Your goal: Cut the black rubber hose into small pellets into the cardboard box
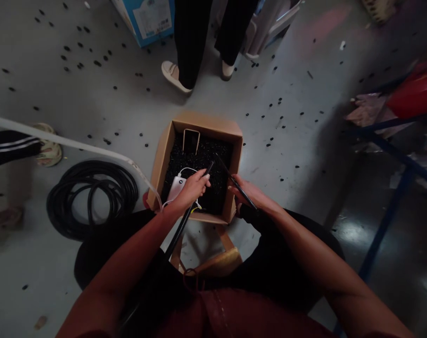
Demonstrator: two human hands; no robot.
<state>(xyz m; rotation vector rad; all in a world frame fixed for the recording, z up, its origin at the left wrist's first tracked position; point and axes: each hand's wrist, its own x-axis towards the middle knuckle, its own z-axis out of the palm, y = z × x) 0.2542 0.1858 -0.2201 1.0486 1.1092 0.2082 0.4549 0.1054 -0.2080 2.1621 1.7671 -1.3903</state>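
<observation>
My left hand [196,186] is closed around a black ribbed tube [180,228], which runs down past my forearm towards my lap. The tube's end pokes out above the fingers. My right hand [248,191] grips a long, thin black tool [239,188], its tip pointing up and left near the tube's end; its exact kind is unclear. Both hands are over an open cardboard box [237,162] holding many small black pieces [213,190]. Inside, a phone-like device with a light frame [191,142] leans at the back. A white power bank [177,187] with a cable lies beside my left hand.
Coiled black tubing [55,199] lies on the floor at left, under a white hose [94,148]. A person's legs [192,37] stand ahead, near a blue carton [152,21]. At right is a blue metal frame [385,225]. Black bits dot the floor.
</observation>
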